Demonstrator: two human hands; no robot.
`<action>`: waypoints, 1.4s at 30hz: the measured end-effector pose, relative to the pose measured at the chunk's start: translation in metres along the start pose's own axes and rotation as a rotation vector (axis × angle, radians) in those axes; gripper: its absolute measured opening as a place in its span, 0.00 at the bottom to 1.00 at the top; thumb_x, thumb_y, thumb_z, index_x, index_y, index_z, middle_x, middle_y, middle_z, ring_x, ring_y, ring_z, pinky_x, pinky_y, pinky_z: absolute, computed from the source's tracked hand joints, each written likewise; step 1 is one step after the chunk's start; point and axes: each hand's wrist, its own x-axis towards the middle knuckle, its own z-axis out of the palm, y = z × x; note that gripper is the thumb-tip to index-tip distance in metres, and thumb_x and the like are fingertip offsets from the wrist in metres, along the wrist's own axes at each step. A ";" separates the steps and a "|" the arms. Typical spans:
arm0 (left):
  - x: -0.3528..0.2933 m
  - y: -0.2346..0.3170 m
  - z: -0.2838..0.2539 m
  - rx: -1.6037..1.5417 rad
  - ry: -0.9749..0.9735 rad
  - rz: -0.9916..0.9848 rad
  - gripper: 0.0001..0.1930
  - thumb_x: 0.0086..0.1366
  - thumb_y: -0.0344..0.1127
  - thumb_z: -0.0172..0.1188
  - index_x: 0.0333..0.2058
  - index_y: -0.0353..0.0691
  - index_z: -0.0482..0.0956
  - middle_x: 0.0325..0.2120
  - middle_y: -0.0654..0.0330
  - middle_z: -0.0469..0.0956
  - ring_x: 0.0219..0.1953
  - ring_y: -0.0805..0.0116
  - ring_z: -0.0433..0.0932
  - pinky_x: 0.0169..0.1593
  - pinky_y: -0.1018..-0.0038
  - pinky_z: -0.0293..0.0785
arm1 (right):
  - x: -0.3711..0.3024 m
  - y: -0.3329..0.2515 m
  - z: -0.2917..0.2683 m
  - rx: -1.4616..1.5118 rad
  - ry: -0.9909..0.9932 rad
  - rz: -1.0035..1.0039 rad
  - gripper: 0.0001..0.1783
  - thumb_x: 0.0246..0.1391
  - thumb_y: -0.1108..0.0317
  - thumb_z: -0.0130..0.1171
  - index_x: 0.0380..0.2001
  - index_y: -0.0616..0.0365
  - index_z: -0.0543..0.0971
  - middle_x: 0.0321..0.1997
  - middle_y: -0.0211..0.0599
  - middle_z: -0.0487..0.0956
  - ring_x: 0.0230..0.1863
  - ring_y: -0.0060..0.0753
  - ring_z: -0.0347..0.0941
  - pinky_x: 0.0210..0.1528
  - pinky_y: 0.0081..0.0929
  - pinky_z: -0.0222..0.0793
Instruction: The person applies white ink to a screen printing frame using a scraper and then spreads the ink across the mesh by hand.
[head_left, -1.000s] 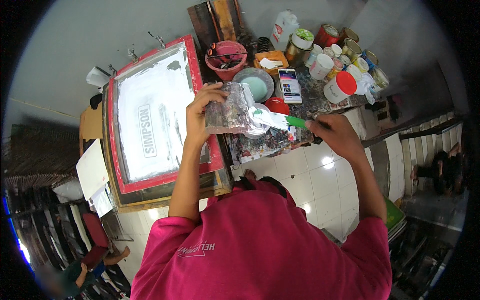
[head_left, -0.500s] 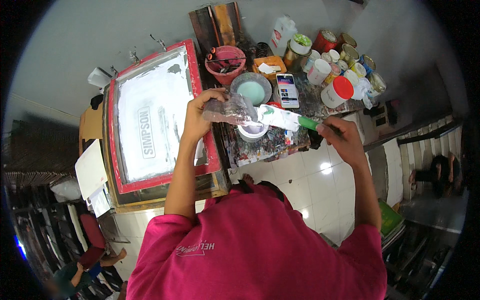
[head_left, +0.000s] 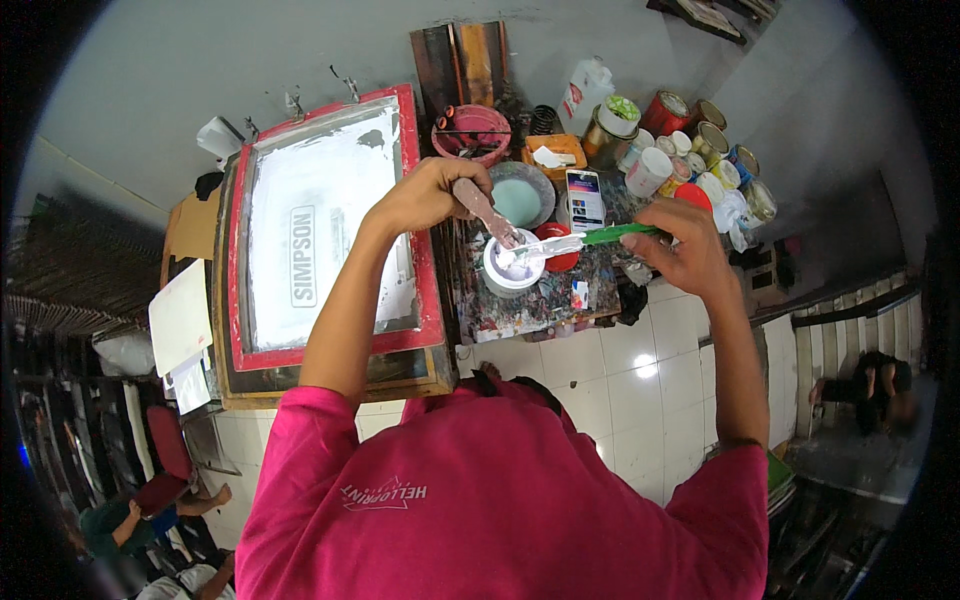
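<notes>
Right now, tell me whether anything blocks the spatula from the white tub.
Nothing visible does: the spatula, in the right hand, has its tip over the tub. The scraper in the left hand also overhangs it, close to the tip.

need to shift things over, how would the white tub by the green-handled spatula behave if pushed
The white tub would likely slide rather than roll, since it stands upright. It is open-topped, so a hard shove might spill the pale paste inside. The paint-stained table may make it drag slightly.

stained flat tool (head_left: 483, 207) in left hand (head_left: 432, 194), green-handled spatula (head_left: 605, 235) in right hand (head_left: 682, 245), both over a white tub (head_left: 512, 288)
</notes>
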 end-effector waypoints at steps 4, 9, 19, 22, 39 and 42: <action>0.001 -0.003 -0.005 -0.102 0.021 -0.073 0.15 0.50 0.14 0.56 0.36 0.35 0.80 0.31 0.65 0.80 0.36 0.75 0.77 0.41 0.77 0.75 | 0.005 0.002 -0.005 -0.086 -0.069 -0.032 0.13 0.49 0.62 0.70 0.27 0.59 0.79 0.24 0.38 0.76 0.23 0.38 0.71 0.28 0.33 0.64; -0.006 -0.018 -0.018 -0.219 0.131 -0.036 0.19 0.48 0.15 0.61 0.41 0.34 0.79 0.37 0.63 0.82 0.40 0.72 0.79 0.49 0.74 0.74 | -0.016 0.021 0.003 0.079 -0.047 0.219 0.10 0.55 0.65 0.66 0.28 0.61 0.78 0.22 0.34 0.75 0.23 0.29 0.71 0.28 0.27 0.63; -0.021 -0.005 0.027 -1.127 0.403 0.037 0.28 0.54 0.24 0.57 0.56 0.29 0.67 0.47 0.48 0.79 0.47 0.58 0.81 0.53 0.62 0.80 | -0.010 0.011 0.112 0.979 0.397 0.406 0.10 0.60 0.75 0.59 0.45 0.64 0.74 0.41 0.35 0.78 0.41 0.22 0.75 0.45 0.23 0.72; -0.024 -0.002 0.040 -1.326 0.395 0.000 0.27 0.56 0.28 0.55 0.56 0.27 0.67 0.47 0.46 0.78 0.47 0.56 0.81 0.53 0.59 0.80 | 0.012 -0.003 0.146 0.941 0.579 0.326 0.12 0.57 0.78 0.61 0.44 0.65 0.75 0.43 0.35 0.78 0.45 0.23 0.74 0.50 0.22 0.70; -0.036 0.002 0.039 -1.647 0.412 -0.001 0.26 0.56 0.29 0.53 0.54 0.26 0.69 0.46 0.45 0.79 0.46 0.54 0.82 0.55 0.59 0.78 | -0.009 -0.001 0.184 0.522 0.646 0.207 0.11 0.50 0.82 0.66 0.37 0.62 0.78 0.42 0.44 0.78 0.44 0.37 0.77 0.46 0.28 0.72; -0.036 0.001 0.039 -1.675 0.377 -0.005 0.26 0.56 0.29 0.53 0.54 0.26 0.69 0.46 0.46 0.80 0.46 0.54 0.82 0.55 0.59 0.78 | -0.016 0.001 0.174 0.490 0.640 0.178 0.10 0.52 0.82 0.65 0.37 0.62 0.77 0.44 0.42 0.77 0.45 0.31 0.74 0.47 0.27 0.70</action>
